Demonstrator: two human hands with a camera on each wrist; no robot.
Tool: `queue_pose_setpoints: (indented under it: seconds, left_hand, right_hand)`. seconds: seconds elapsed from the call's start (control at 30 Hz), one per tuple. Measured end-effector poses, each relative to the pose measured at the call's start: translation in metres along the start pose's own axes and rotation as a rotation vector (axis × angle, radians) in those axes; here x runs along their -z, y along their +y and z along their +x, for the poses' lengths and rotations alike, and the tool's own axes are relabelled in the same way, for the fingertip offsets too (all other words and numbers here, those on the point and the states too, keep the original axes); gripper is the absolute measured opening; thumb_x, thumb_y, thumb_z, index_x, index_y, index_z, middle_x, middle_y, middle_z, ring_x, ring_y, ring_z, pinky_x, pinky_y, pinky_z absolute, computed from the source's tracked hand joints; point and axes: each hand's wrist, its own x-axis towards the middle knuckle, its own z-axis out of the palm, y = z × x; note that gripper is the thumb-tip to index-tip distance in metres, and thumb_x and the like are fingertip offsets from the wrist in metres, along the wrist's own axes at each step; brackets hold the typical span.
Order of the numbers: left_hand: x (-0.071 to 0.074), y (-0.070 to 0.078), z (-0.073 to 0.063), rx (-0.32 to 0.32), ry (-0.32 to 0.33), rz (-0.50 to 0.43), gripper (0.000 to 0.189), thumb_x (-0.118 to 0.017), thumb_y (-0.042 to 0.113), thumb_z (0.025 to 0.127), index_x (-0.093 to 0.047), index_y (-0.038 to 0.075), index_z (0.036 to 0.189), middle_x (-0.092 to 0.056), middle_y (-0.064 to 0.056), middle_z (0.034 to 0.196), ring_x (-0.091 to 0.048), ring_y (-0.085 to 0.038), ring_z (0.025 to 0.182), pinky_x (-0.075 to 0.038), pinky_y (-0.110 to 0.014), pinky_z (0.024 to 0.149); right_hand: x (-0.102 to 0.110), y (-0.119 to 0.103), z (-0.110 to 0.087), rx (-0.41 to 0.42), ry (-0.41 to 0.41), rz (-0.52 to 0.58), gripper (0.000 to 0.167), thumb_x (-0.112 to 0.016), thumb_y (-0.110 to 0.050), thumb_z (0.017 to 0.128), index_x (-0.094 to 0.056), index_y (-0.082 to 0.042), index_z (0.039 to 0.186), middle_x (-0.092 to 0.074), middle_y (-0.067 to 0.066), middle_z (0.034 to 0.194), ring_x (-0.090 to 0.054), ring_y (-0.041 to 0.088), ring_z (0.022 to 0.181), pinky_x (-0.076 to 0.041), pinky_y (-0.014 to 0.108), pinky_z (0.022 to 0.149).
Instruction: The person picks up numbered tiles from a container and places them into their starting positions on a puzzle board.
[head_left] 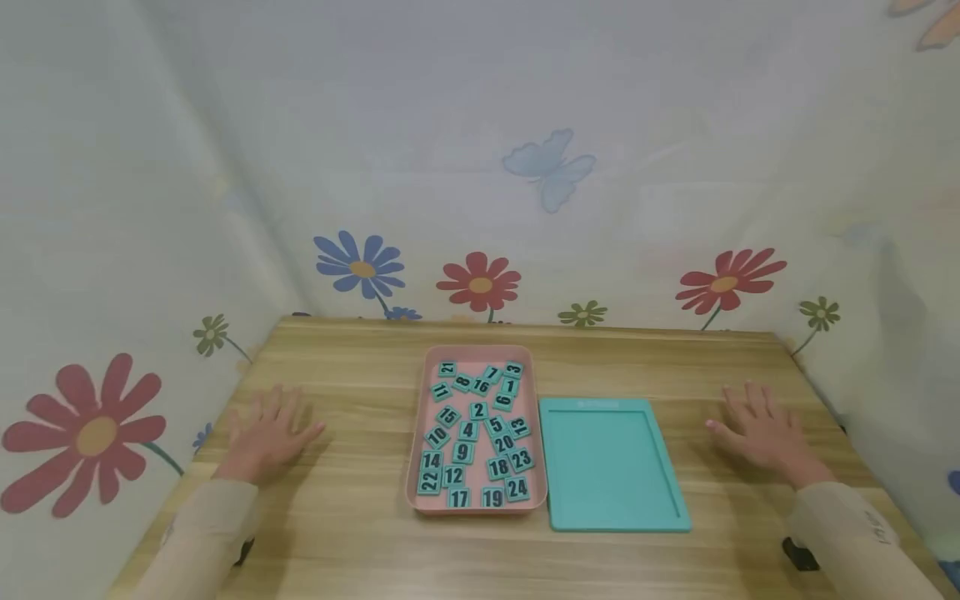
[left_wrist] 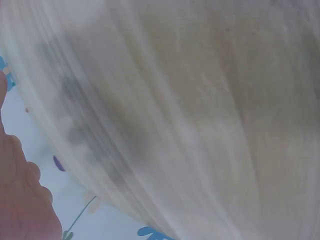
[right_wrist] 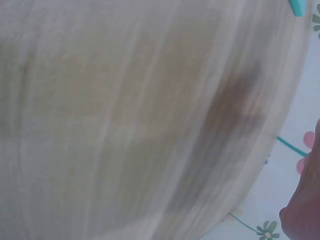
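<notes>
My left hand (head_left: 268,432) lies at the left side of the wooden table, fingers spread and holding nothing. On the right side my right hand (head_left: 765,429) is likewise spread out, with nothing in it. Between them stands a pink tray (head_left: 480,355) with many teal number tiles scattered in it, such as the 2 tile (head_left: 478,411) and the 24 tile (head_left: 517,488). Right beside the tray is a flat teal frame board (head_left: 611,467) with a raised rim and no tiles on it. The right hand is nearer to this board. Both wrist views show only part of each hand.
The wooden table (head_left: 352,533) has its far edge against a pale curtain (head_left: 420,167) printed with flowers and a butterfly. Dark straps show under both sleeves near the front. In the right wrist view a teal corner of the board (right_wrist: 298,7) appears at the top.
</notes>
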Motion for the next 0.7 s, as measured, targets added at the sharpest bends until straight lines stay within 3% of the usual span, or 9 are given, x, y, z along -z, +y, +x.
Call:
queue_pose_setpoints:
  seconds: [0.13, 0.3, 0.5, 0.7]
  left_hand:
    - [0.004, 0.005, 0.007, -0.020, 0.013, 0.007, 0.085, -0.031, 0.064, 0.083, -0.009, 0.005, 0.142, 0.002, -0.028, 0.144, 0.001, -0.052, 0.127, 0.010, -0.072, 0.091]
    - [0.003, 0.025, 0.016, -0.057, 0.028, -0.017, 0.082, -0.033, 0.061, 0.084, -0.012, 0.007, 0.142, -0.001, -0.025, 0.145, 0.001, -0.049, 0.129, 0.003, -0.073, 0.093]
    - [0.000, 0.053, 0.019, -0.112, 0.057, 0.004, 0.077, -0.038, 0.057, 0.085, -0.016, 0.010, 0.142, -0.006, -0.021, 0.146, -0.006, -0.046, 0.131, -0.003, -0.071, 0.096]
    - [-0.005, 0.075, 0.019, -0.157, 0.141, -0.075, 0.072, -0.050, 0.045, 0.084, -0.023, 0.007, 0.140, -0.017, -0.022, 0.144, -0.018, -0.043, 0.130, -0.012, -0.069, 0.098]
  right_hand:
    - [0.007, -0.005, -0.001, 0.027, 0.012, -0.012, 0.085, -0.035, -0.059, 0.085, -0.002, -0.006, 0.142, 0.003, 0.032, 0.141, 0.007, 0.050, 0.127, 0.000, 0.075, 0.089]
    - [0.012, -0.023, 0.001, 0.076, 0.036, -0.011, 0.084, -0.034, -0.059, 0.085, -0.007, -0.004, 0.141, 0.002, 0.030, 0.142, 0.005, 0.049, 0.128, -0.002, 0.074, 0.091]
    - [0.012, -0.055, 0.015, 0.160, 0.075, 0.003, 0.080, -0.035, -0.057, 0.086, -0.006, -0.008, 0.142, 0.003, 0.026, 0.144, 0.002, 0.046, 0.130, -0.004, 0.072, 0.093]
    - [0.012, -0.093, 0.029, 0.254, 0.118, 0.037, 0.079, -0.040, -0.054, 0.086, -0.011, -0.007, 0.142, -0.004, 0.025, 0.145, -0.004, 0.043, 0.132, -0.010, 0.070, 0.095]
